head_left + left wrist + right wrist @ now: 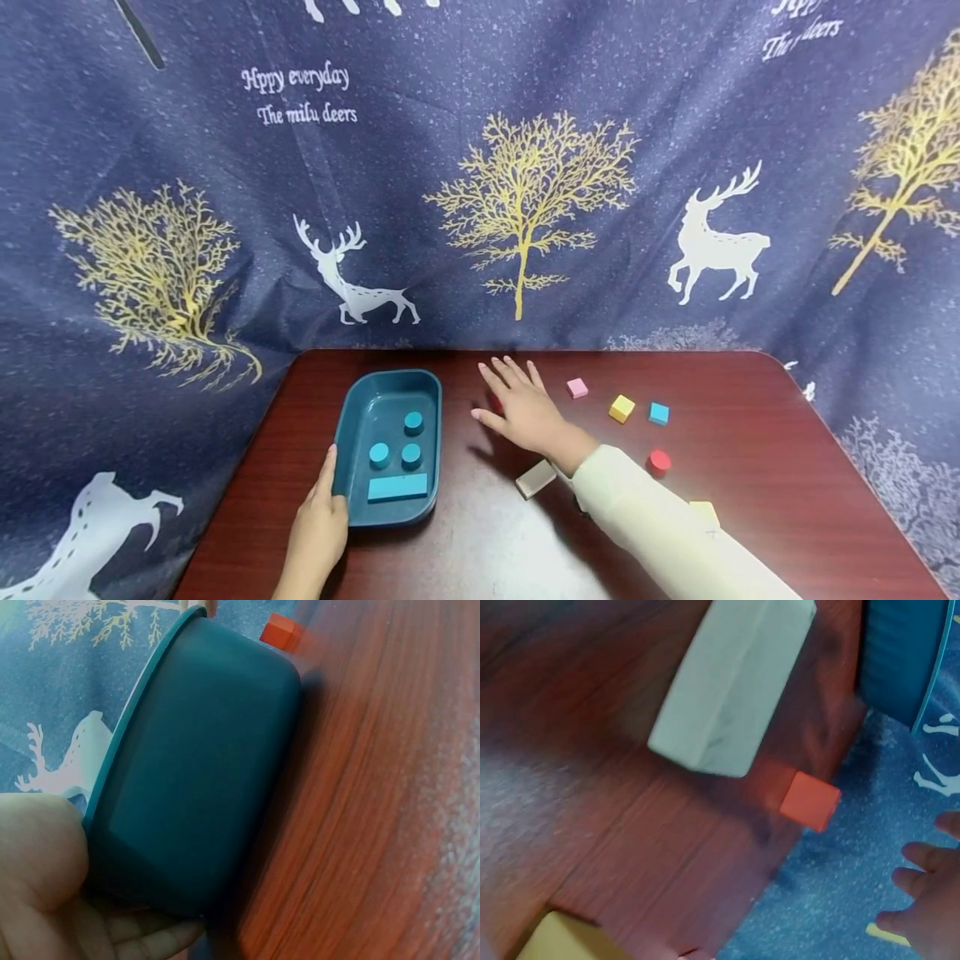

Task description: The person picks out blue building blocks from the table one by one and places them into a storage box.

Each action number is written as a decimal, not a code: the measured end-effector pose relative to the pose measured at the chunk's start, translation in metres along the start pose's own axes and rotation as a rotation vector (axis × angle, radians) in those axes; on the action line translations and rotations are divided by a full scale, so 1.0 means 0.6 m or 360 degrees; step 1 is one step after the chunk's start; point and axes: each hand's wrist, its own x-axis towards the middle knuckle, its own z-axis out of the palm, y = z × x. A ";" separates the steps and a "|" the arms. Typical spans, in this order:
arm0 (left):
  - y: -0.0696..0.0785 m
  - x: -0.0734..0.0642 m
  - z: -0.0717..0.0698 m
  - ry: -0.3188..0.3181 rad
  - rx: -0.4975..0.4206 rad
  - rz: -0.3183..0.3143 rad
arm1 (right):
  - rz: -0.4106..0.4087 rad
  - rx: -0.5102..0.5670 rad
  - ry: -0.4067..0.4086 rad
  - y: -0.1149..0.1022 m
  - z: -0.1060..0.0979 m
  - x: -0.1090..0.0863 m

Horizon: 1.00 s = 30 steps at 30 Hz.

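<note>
My left hand [318, 517] grips the near left side of a teal plastic tray [339, 446], with its fingers at the tray's underside in the left wrist view. Inside the tray lie three blue cylinder blocks [413, 423] and a long blue rectangular block [397, 487]. Over the far middle of the table, my right hand [528, 412] is spread with its fingers straight and holds nothing. Partly hidden behind that hand is a red block [810, 800]. A cream rectangular block [536, 479] lies on the table, nearer to me than the right hand.
Right of the right hand sit a pink block [577, 388], a yellow cube [621, 408], a blue cube [658, 413] and a red cylinder [658, 462]. Another yellow block [705, 512] is partly covered by the right sleeve. A printed curtain [465, 275] hangs behind the table.
</note>
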 end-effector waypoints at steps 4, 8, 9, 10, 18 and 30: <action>-0.001 0.001 0.001 -0.0025 -0.0002 -0.0017 | 0.0051 0.0000 0.0006 0.012 -0.003 -0.010; -0.002 0.001 0.000 -0.0029 0.0007 -0.0024 | 0.0093 0.0023 0.0025 0.021 -0.007 -0.015; -0.002 0.001 0.000 -0.0029 0.0007 -0.0024 | 0.0103 0.0019 0.0022 0.023 -0.009 -0.016; -0.002 0.001 0.000 -0.0025 0.0009 -0.0021 | 0.0112 0.0015 0.0026 0.025 -0.010 -0.018; 0.000 -0.002 0.001 -0.0010 -0.0002 -0.0008 | 0.0157 0.0000 0.0084 0.049 -0.021 -0.038; 0.000 -0.002 0.001 -0.0011 -0.0001 0.0002 | 0.0305 -0.0001 0.0027 0.082 -0.039 -0.067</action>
